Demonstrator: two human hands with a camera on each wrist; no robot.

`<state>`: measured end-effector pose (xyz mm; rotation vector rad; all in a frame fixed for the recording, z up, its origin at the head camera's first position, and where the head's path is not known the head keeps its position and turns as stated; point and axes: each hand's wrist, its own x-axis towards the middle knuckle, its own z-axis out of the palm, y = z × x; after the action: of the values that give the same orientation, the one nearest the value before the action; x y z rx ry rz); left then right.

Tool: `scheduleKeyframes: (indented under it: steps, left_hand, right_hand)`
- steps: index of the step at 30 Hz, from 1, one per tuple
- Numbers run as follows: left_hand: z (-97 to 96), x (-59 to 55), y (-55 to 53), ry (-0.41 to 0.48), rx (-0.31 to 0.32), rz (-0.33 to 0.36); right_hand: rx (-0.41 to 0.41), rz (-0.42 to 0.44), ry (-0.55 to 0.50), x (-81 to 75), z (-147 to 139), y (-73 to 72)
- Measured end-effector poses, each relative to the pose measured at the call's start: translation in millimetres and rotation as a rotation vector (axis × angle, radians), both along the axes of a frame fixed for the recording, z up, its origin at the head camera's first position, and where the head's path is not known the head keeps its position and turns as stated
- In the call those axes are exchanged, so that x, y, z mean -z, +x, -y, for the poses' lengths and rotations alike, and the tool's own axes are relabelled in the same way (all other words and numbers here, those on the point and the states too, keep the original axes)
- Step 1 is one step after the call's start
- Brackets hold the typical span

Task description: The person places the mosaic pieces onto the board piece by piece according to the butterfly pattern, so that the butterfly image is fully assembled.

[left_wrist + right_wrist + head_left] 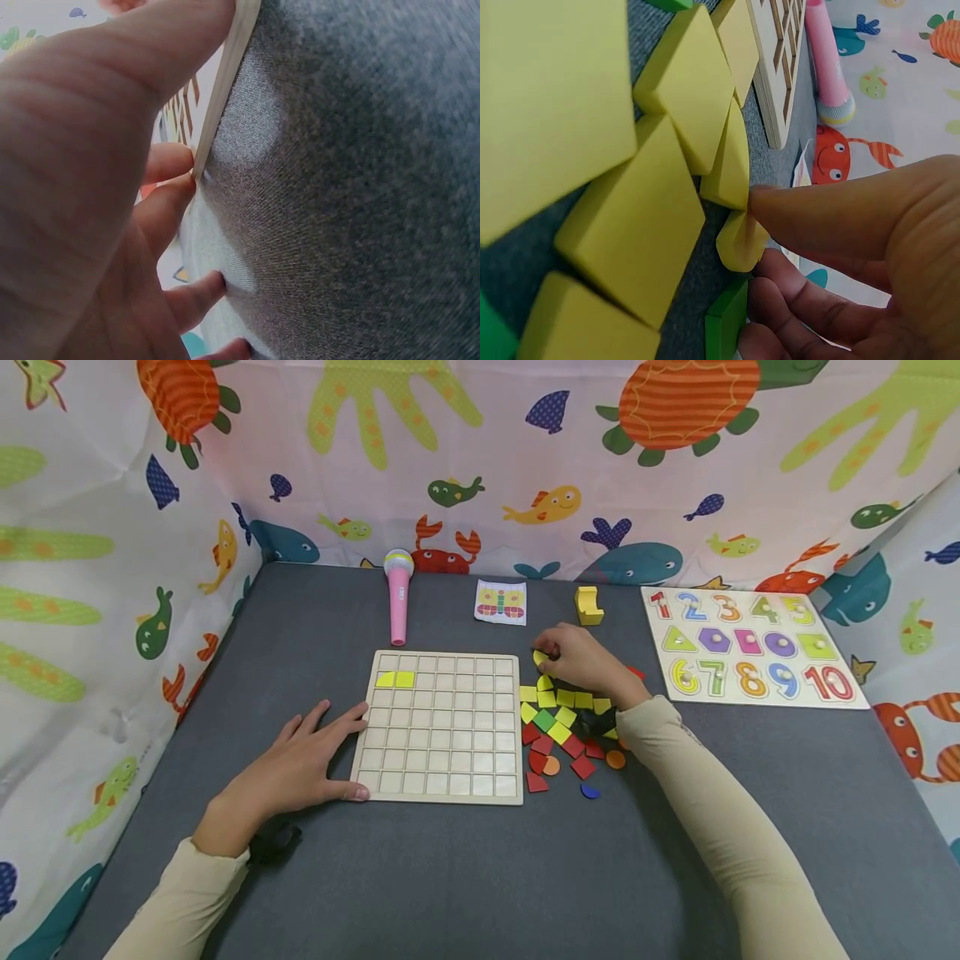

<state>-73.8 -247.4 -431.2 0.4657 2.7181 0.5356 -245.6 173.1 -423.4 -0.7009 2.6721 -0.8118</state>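
Observation:
A wooden grid board (450,737) lies flat on the dark grey table, holding a yellow curved-edge piece (386,679) and a yellow square (405,679) near its upper left. Along the board's left edge rests my left hand (288,768), fingers spread, the thumb at the lower left corner. My right hand (581,657) pinches a small rounded yellow piece (739,246) between thumb and fingertips, past the board's upper right corner. Under and below that hand are scattered yellow, green, red, orange and blue pieces; a green piece (726,321) stands close to its fingers.
Behind the board are a pink toy microphone (399,597), a butterfly pattern card (500,602) and a yellow block (588,606) with a curved notch. A number and shape puzzle board (753,647) lies at the right. Printed cloth (495,460) walls the table's back and sides.

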Motion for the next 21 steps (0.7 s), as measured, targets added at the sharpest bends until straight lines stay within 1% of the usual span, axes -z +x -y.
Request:
scheduleKeyframes:
  steps: [11, 14, 21]
  left_hand:
    - [0.2, 0.2, 0.2, 0.005, 0.000, -0.001]
    - [0.3, 0.4, 0.2, 0.001, 0.000, -0.004]
    - [0.1, 0.1, 0.2, -0.002, -0.005, 0.001]
  right_hand:
    - [-0.063, -0.024, -0.003, 3.9, 7, -7.3]
    - [-0.061, -0.029, -0.019, 3.1, 10, -7.7]
    - [-0.024, -0.059, -0.053, -1.5, 21, -7.9]
